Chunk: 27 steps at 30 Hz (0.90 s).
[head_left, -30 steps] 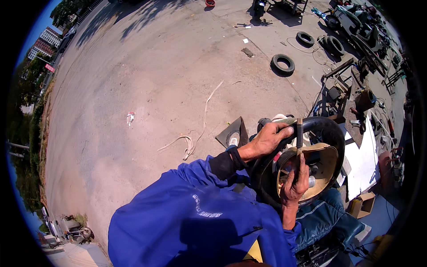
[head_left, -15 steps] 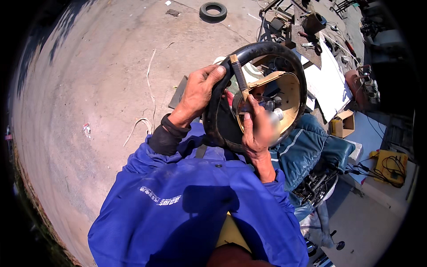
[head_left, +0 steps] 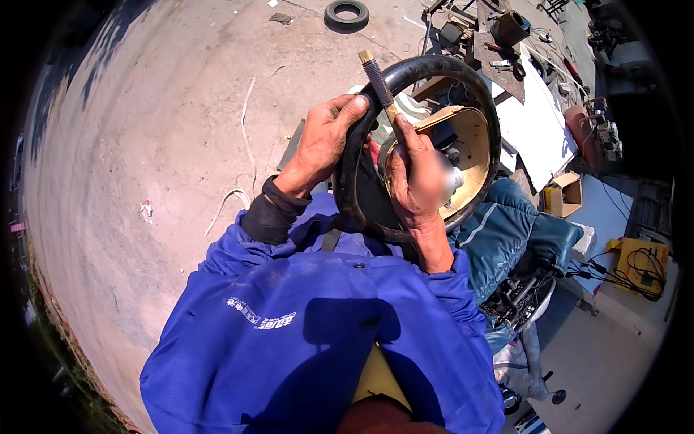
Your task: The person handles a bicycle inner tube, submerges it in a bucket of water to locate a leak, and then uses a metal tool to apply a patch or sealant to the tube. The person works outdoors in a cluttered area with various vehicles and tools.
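Note:
A black rubber tyre (head_left: 486, 94) stands tilted in front of my body, its near edge by my jacket. My left hand (head_left: 322, 141) grips its left side, thumb over the rim and fingers curled behind. In my right hand (head_left: 419, 170) is a short stick (head_left: 378, 81), wrapped in dark ribbed winding with a pale tan end, pointing up and left across the tyre's upper left rim. My right fingers are pressed along its lower part; what lies under the palm is hidden. Through the tyre's opening shows a cream-coloured container (head_left: 475, 148) with small items inside.
Another tyre (head_left: 347, 16) lies on the concrete ground ahead. To the right are a teal padded cover (head_left: 499, 228), a small cardboard box (head_left: 566, 194), and a yellow device with black cables (head_left: 642, 264). White boards (head_left: 538, 134) and a cluttered bench (head_left: 499, 47) stand farther back.
My right hand has moved slightly up and left with the stick, whose tan end now reaches beyond the tyre's outer edge. My left hand keeps its grip; the tyre has shifted slightly upward.

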### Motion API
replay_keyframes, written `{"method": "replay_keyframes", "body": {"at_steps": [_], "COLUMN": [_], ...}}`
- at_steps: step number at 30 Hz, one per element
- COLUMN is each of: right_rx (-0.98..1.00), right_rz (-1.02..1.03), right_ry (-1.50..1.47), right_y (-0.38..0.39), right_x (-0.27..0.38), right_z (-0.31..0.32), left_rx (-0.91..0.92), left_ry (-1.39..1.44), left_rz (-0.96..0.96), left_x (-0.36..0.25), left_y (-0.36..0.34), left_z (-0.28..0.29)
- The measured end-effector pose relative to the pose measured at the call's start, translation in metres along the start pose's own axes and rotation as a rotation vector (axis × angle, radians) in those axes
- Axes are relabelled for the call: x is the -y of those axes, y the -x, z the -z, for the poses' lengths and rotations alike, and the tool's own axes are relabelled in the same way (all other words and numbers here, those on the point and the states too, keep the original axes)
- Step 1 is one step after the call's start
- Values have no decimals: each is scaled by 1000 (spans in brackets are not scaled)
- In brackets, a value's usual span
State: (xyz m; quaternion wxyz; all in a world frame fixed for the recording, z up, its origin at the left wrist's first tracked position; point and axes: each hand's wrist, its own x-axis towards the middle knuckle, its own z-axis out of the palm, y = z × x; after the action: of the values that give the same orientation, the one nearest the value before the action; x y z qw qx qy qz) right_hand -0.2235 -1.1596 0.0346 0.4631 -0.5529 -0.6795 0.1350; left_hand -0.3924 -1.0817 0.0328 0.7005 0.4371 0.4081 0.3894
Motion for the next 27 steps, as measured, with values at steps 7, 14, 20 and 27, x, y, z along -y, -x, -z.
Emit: {"method": "replay_keyframes", "body": {"at_steps": [7, 14, 20, 27], "right_rx": [-52, 16, -20, -150], "right_rz": [74, 84, 86, 36], "right_ry": [18, 53, 44, -151], "right_y": [29, 6, 35, 10], "right_x": [-3, -9, -12, -15], "right_z": [17, 3, 6, 16], "left_rx": [3, -9, 0, -30], "left_ry": [27, 15, 70, 9], "left_rz": [-36, -16, -10, -15], "left_x": [1, 4, 4, 0], "left_y": [-1, 1, 3, 3], "left_z": [-2, 1, -7, -3]}}
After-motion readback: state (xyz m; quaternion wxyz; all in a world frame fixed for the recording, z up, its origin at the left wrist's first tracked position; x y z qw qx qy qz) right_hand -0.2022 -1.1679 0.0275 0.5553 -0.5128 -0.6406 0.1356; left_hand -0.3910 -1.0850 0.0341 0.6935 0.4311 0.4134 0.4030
